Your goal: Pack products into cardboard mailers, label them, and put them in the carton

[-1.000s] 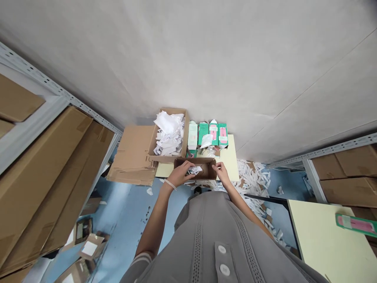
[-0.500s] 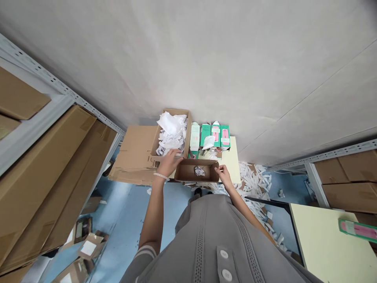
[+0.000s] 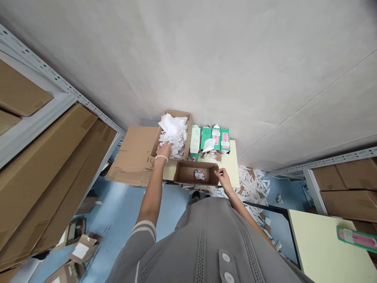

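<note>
Toward the far left, the left hand (image 3: 164, 149) touches white paper (image 3: 177, 136) inside a carton (image 3: 187, 138), grip unclear; nearer, the right hand (image 3: 223, 178) pinches the narrow box's (image 3: 185, 171) right end, a crumpled wad (image 3: 199, 174) within. Gathering paper seems the step, calling for closing fingers.

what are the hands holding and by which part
The right hand appears to pinch the small box by the rim at its right end. The left hand is at the paper in the big box; whether it grips any cannot be told.
</note>
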A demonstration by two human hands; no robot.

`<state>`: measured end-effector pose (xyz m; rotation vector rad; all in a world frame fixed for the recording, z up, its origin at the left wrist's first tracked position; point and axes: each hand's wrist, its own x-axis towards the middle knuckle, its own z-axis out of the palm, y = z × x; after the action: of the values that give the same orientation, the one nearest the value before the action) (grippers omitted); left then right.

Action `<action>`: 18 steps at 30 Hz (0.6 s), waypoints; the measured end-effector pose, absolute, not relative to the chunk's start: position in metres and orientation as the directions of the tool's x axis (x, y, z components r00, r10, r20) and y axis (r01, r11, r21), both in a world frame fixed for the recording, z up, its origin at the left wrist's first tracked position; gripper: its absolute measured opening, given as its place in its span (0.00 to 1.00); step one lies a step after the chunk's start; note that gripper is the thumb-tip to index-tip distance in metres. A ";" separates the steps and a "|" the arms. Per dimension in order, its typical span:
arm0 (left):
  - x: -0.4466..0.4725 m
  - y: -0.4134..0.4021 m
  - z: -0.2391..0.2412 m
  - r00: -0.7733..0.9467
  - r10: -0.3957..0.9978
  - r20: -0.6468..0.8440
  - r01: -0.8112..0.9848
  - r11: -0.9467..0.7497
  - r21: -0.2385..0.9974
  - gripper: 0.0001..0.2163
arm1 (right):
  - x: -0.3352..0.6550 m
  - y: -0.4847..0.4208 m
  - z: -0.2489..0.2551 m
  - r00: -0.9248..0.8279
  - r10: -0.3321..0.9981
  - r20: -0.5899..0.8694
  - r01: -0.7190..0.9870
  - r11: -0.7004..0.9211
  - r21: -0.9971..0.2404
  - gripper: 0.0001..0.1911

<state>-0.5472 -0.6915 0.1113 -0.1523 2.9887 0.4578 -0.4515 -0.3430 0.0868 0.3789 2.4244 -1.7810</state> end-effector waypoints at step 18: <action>-0.484 -0.690 0.188 -0.947 -0.237 0.219 -0.042 0.764 0.644 0.13 | -0.460 -0.344 0.086 -0.968 0.110 -0.224 0.246 0.253 -0.936 0.18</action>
<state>-0.4836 -0.6896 0.1878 -0.2609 3.2194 1.1632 -0.4598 -0.3444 0.0856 0.3411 2.3946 -1.8223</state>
